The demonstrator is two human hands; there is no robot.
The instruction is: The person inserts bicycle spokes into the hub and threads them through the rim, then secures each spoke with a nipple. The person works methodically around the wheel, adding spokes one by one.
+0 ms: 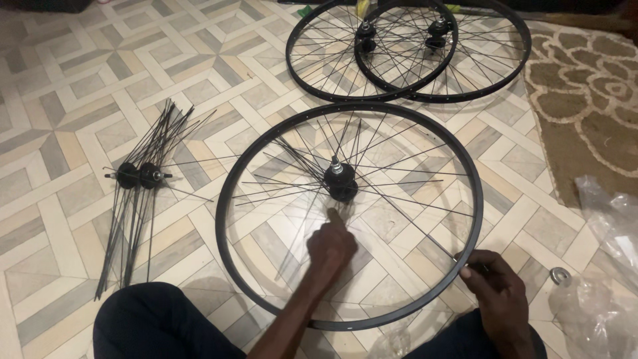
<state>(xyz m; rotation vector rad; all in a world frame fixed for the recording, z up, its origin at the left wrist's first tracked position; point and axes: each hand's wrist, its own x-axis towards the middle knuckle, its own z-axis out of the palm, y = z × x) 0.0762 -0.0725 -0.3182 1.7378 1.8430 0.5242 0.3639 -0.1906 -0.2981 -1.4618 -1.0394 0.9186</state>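
Observation:
A black bicycle rim (239,159) lies flat on the tiled floor in front of me, with a black hub (340,181) at its middle and thin spokes (399,206) running loosely between them. My left hand (331,244) reaches inside the rim, its fingers pointing at the hub from just below it and pinching what looks like a spoke end. My right hand (497,286) rests on the rim's near right edge, fingers closed where a spoke meets the rim.
Two laced black wheels (407,53) lie overlapping at the top. A hub with a loose bundle of spokes (141,176) lies at the left. A patterned rug (585,100) and clear plastic bags (608,266) are at the right, with a small metal ring (559,274).

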